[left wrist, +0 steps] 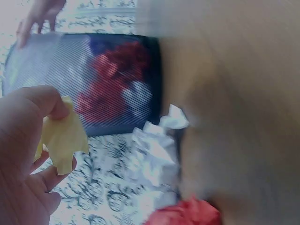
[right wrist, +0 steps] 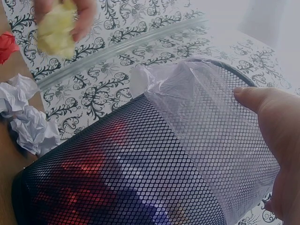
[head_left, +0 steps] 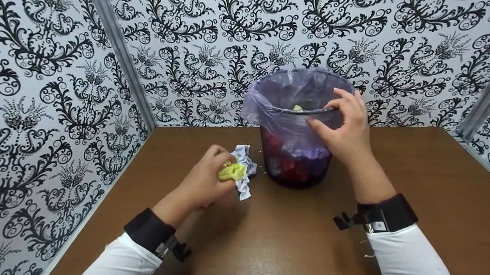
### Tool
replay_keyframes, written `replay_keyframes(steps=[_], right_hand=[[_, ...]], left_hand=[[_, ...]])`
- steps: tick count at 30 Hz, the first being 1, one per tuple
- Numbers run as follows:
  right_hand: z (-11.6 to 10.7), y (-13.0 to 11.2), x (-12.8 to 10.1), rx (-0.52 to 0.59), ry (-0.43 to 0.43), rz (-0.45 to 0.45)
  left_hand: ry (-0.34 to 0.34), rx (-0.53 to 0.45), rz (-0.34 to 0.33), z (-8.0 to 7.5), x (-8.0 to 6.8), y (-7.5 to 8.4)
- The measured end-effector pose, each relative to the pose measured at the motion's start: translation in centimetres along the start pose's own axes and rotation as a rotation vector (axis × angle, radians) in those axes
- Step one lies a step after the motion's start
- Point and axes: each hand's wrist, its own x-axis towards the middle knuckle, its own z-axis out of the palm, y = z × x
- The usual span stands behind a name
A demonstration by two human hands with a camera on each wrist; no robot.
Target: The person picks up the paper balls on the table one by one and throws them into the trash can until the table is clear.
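While the left hand (head_left: 203, 178) pinches a crumpled yellow paper ball (head_left: 231, 171) between curled fingers and thumb, the ball is held just above the brown table (head_left: 299, 242), well short of the basket's rim. Just beside it lies a white crumpled paper (head_left: 244, 166), resting on the table and close to the foot of the basket; the left wrist view also shows a red paper wad (left wrist: 185, 214) lying near it. To the right stands the black mesh wastebasket (head_left: 297, 160), upright, lined with a thin clear plastic bag (head_left: 268, 105) folded over the rim, with red and pale scraps showing through the mesh. The right hand (head_left: 346, 127) has thumb and fingers curled over the near rim, gripping mesh and liner together.

Risks, as I judge them: the yellow ball is light, so a toss from this low could strike the mesh wall and bounce off. The liner looks loose at the rim, and a pull by the right hand could drag it down or tip the basket. A sweep of the left forearm could knock the white paper off toward the patterned wall (head_left: 54, 121).
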Motion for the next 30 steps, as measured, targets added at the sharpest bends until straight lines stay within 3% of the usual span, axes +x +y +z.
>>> replay_keyframes(steps=[5,14,21,26,30], right_hand=[[0.1,0.0,0.0,0.016,0.003,-0.017],[-0.1,0.0,-0.1,0.012,-0.021,0.034],[-0.2,-0.1,0.0,0.011,-0.023,0.040],[-0.2,0.0,0.0,0.016,-0.018,0.010],[-0.2,0.0,0.0,0.012,-0.015,0.005]], left_hand=[[0.090,-0.036,0.045,-1.5,1.1,1.6],[0.139,-0.064,0.076,-4.8,3.9,3.8],[0.233,-0.121,0.116,-7.1,6.8,6.2],[0.246,-0.097,0.134,-7.6,8.8,7.5],[0.229,-0.101,0.102,-7.1,10.0,8.2]])
